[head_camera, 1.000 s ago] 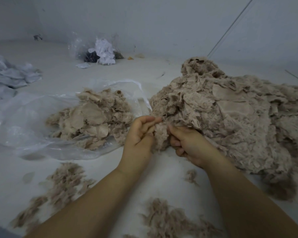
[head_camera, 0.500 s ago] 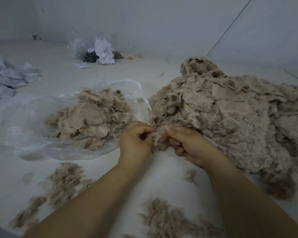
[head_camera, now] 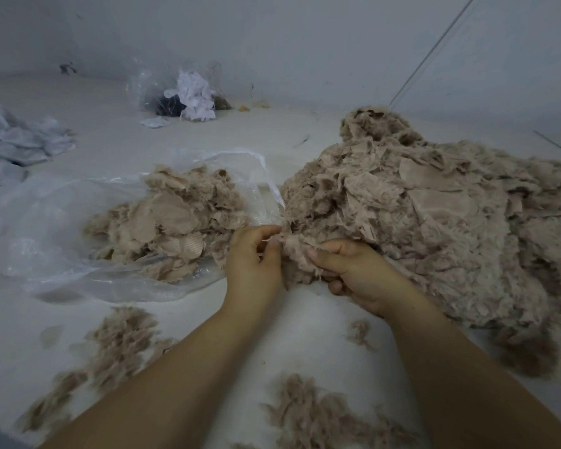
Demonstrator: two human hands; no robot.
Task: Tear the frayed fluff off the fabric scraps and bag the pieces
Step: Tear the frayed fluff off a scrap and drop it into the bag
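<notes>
A big heap of beige frayed fabric scraps [head_camera: 434, 222] fills the right side of the white surface. At its near left edge I hold one fluffy scrap [head_camera: 297, 254] between both hands. My left hand [head_camera: 253, 264] pinches the fluff at the scrap's left edge with curled fingers. My right hand [head_camera: 353, 273] grips the scrap from the right, thumb on top. To the left lies a clear plastic bag [head_camera: 46, 228] with a mound of trimmed beige pieces [head_camera: 169, 218] on its open mouth.
Torn fluff tufts [head_camera: 120, 341] litter the surface near me, with more fluff [head_camera: 318, 413] between my forearms. A second clear bag with white and dark scraps [head_camera: 188, 95] sits at the back by the wall. Grey-white cloth [head_camera: 13, 147] lies far left.
My left hand has shifted slightly right and up against the scrap, its fingers curling tighter on the fluff. My right hand has stayed on the scrap, which now bunches between the hands.
</notes>
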